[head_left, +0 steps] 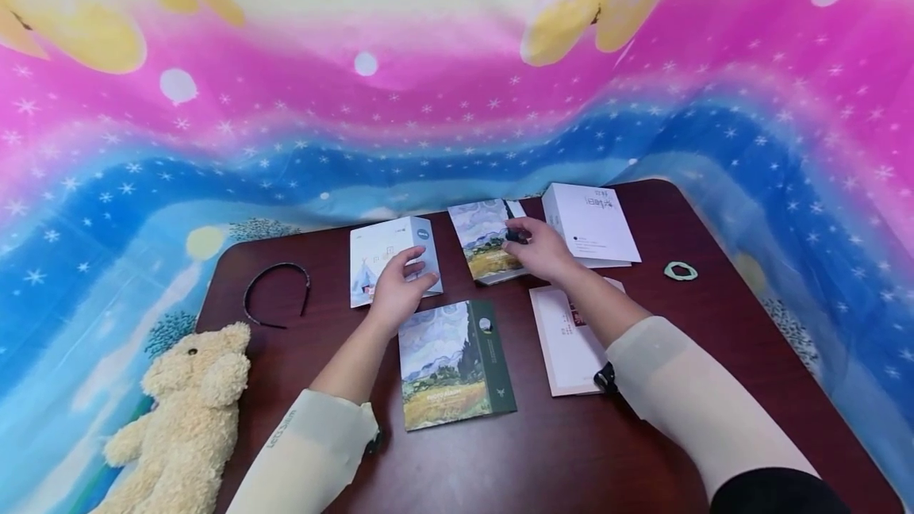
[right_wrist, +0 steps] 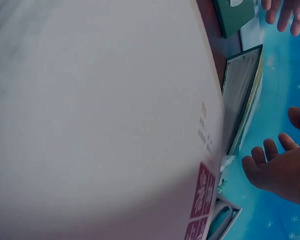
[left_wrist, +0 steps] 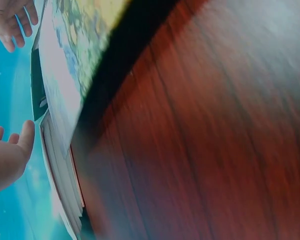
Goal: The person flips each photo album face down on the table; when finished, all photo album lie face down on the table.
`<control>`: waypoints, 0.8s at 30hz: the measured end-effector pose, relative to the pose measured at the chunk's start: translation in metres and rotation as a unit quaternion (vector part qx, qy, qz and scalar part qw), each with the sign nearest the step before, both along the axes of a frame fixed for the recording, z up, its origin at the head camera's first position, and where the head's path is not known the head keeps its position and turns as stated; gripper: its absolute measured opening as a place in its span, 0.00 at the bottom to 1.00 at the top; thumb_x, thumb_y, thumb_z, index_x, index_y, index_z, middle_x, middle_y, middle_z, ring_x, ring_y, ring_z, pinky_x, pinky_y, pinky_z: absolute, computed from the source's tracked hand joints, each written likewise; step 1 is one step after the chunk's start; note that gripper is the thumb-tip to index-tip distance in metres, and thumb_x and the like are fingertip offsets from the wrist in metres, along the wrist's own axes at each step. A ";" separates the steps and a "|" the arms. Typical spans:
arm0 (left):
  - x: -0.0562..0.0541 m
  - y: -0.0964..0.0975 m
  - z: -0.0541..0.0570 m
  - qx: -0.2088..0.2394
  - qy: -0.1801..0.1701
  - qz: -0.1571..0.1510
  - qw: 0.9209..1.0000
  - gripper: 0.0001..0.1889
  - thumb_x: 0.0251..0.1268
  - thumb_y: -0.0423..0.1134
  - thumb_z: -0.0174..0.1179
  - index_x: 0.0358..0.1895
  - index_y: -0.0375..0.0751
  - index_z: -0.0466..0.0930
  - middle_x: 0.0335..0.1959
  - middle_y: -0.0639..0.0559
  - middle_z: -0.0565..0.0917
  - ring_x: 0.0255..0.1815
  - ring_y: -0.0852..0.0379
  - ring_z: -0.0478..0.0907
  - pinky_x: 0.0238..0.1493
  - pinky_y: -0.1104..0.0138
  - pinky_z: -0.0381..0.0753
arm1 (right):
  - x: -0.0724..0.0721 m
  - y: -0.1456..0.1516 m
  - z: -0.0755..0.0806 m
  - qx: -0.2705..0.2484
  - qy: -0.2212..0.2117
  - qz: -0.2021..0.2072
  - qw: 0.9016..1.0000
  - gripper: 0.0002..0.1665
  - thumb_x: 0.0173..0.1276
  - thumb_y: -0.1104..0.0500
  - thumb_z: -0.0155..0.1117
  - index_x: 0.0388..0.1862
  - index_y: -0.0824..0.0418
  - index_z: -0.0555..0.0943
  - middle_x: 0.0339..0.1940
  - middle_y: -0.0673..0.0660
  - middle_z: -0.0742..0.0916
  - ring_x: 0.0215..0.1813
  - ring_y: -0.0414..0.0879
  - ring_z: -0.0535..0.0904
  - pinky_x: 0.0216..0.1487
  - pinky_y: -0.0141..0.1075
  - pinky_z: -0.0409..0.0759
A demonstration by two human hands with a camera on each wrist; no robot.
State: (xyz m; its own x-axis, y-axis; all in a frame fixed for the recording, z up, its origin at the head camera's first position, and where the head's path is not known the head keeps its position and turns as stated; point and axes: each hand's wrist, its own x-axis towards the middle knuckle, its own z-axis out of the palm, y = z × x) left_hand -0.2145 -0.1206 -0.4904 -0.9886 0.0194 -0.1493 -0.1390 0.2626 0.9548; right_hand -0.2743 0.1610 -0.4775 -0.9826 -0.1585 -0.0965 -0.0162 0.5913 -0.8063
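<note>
My left hand (head_left: pixel 400 284) hovers over a white book (head_left: pixel 362 264) with a tent drawing, its fingers spread and loosely bent. My right hand (head_left: pixel 539 248) reaches over the right side of a landscape-painting book (head_left: pixel 474 236) at the back, its fingertips overlapping the cover in the head view. In the right wrist view the right hand (right_wrist: pixel 282 167) has relaxed fingers with nothing between them. The left wrist view shows the left hand (left_wrist: pixel 7 157) with its thumb raised, likewise holding nothing. A second landscape-painting book (head_left: pixel 443 371) with a dark green strip lies in front, between the forearms.
A pale book (head_left: pixel 560 347) with a red label lies partly under the right forearm. Behind it is a white book (head_left: pixel 607 228). A green hair tie (head_left: pixel 681 270) lies far right, a black headband (head_left: pixel 250 288) left, and a teddy bear (head_left: pixel 189 419) at the table's left edge.
</note>
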 end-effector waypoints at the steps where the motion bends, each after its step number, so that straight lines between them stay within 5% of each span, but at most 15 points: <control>1: -0.001 0.002 0.000 0.001 -0.002 -0.004 1.000 0.32 0.70 0.40 0.68 0.75 0.47 0.70 0.74 0.42 0.70 0.73 0.46 0.70 0.65 0.49 0.78 | 0.000 0.002 -0.001 0.004 0.003 -0.003 1.000 0.31 0.74 0.53 0.65 0.74 0.57 0.74 0.71 0.61 0.78 0.73 0.61 0.70 0.72 0.56 0.68; 24: -0.011 0.048 -0.007 0.025 -0.015 -0.049 0.998 0.36 0.68 0.38 0.69 0.78 0.43 0.66 0.75 0.42 0.69 0.73 0.42 0.71 0.64 0.51 0.79 | 0.000 0.020 -0.009 0.024 -0.029 0.013 0.999 0.43 0.71 0.50 0.67 0.81 0.59 0.64 0.78 0.68 0.70 0.77 0.67 0.64 0.75 0.60 0.64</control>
